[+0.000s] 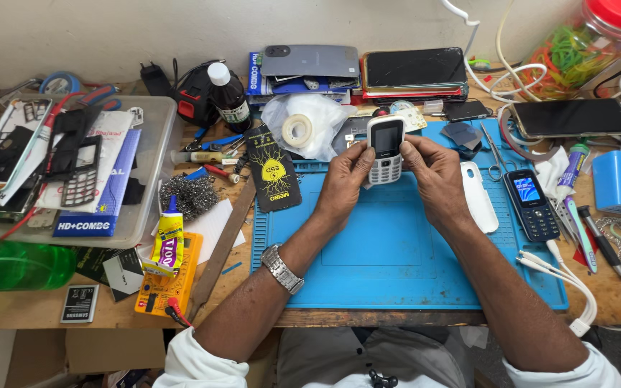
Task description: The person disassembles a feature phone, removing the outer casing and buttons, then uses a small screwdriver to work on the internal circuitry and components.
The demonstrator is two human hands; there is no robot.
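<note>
The lower sides of the white phone [386, 149] are covered by the fingers of the left hand [344, 181] and the right hand [434, 176], so the grip on its back cannot be seen. The jar of rubber bands [589, 44] is cut off by the top and right edges. The green bottle [16, 264] is cut by the left edge. Both sleeves are cropped at the bottom edge. The contents of the clear tray [154, 144] are partly overlapped and cannot be told apart. The small parts behind the phone are hidden.

Your white keypad phone [386, 149] looks like glossy plastic. The blue mat [389, 251] beneath is matt rubber; your wristwatch [282, 268] is shiny metal.
</note>
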